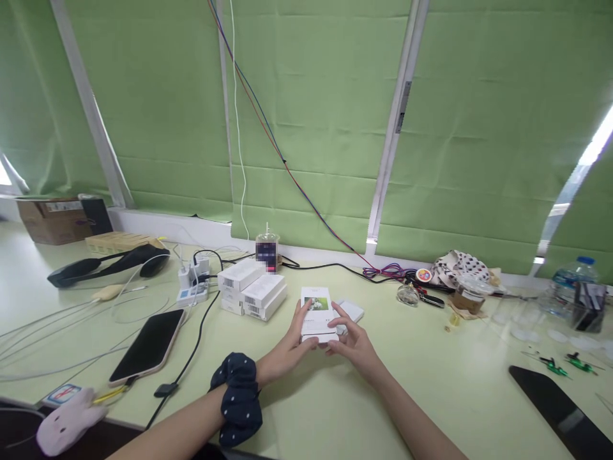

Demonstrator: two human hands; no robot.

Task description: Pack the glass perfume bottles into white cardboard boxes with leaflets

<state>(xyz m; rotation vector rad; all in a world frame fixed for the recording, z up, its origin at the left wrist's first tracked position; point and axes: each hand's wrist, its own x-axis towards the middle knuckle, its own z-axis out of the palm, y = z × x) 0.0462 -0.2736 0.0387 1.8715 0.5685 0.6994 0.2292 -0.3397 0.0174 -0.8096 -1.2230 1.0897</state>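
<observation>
A slim white cardboard box point(315, 321) with a green photo printed on its face is held between both hands at the middle of the table. My left hand point(291, 337) grips its left side, thumb at the near end. On the right side, my right hand point(358, 343) has its fingers and thumb against the box near the same end. A flap or edge seems to show at that end, but I cannot tell whether it is open. Partly hidden behind my right hand lies a flat white piece point(353, 310). Several white boxes point(264, 291) with barcodes are stacked beyond my left hand.
A power strip point(191, 294) with chargers and cables stands left of the stack. A phone point(148, 346) lies at the left, plugged in. Behind the stack is a lidded cup point(267, 246). A black slab point(560, 406), green-handled small tools point(554, 366) and a jar point(469, 294) are at the right.
</observation>
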